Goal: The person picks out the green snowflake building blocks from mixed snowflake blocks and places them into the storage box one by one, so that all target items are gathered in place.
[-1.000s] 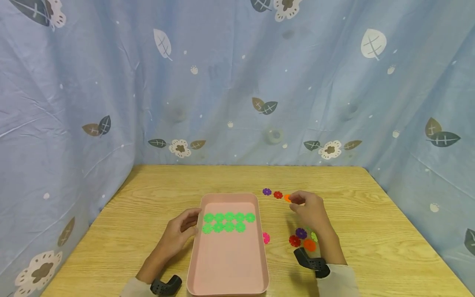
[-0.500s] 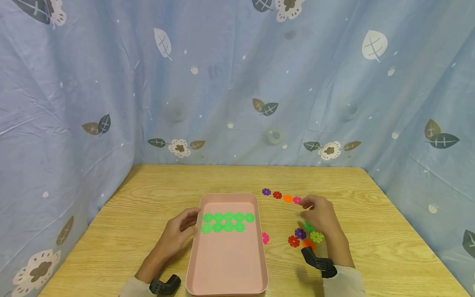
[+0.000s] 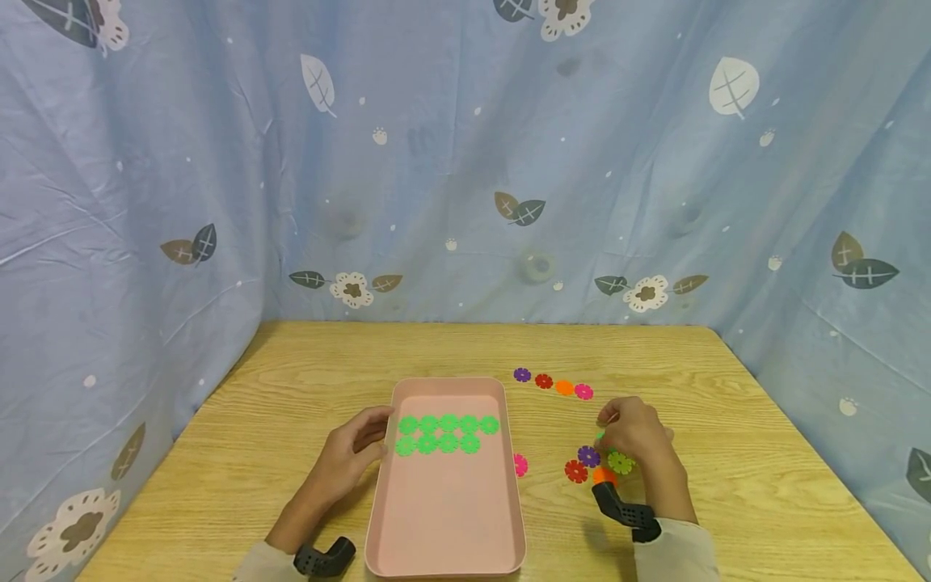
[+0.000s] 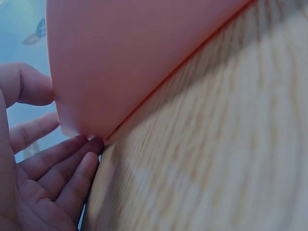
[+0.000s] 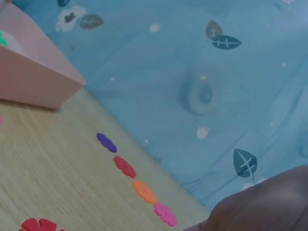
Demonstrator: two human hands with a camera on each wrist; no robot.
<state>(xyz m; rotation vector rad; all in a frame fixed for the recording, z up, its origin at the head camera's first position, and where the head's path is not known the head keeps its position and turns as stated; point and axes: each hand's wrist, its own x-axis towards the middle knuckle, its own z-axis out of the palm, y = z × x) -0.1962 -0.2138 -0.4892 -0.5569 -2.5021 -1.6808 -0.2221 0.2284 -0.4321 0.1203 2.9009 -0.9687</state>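
My left hand [image 3: 354, 457] rests at the left side of a pink tray [image 3: 447, 517], its fingertips touching the outer wall [image 4: 120, 62]. Inside the tray lie two rows of green flower-shaped plastic discs [image 3: 448, 423]. Over the right part of the table, my right hand [image 3: 636, 432] is lowered onto a green flower disc [image 3: 600, 436], mostly hidden beneath its bent fingers; I cannot tell whether they pinch it. Close by lie a purple disc [image 3: 589, 457], a red disc [image 3: 576, 471], a yellow-green disc [image 3: 621, 462] and an orange disc [image 3: 604, 476], partly covered by the wrist strap.
Beyond the right hand runs a slanting line of flower discs: purple [image 3: 522, 375], red [image 3: 544, 381], orange [image 3: 564, 388] and pink [image 3: 584, 392]. Another pink disc [image 3: 520, 466] lies against the tray's right side. A blue patterned curtain [image 3: 451, 162] surrounds the wooden table [image 3: 327, 356].
My right hand has moved from the slanting line back toward the nearer group of discs, first uncovering the line's pink disc, then covering the green one. The left hand has stayed at the tray.
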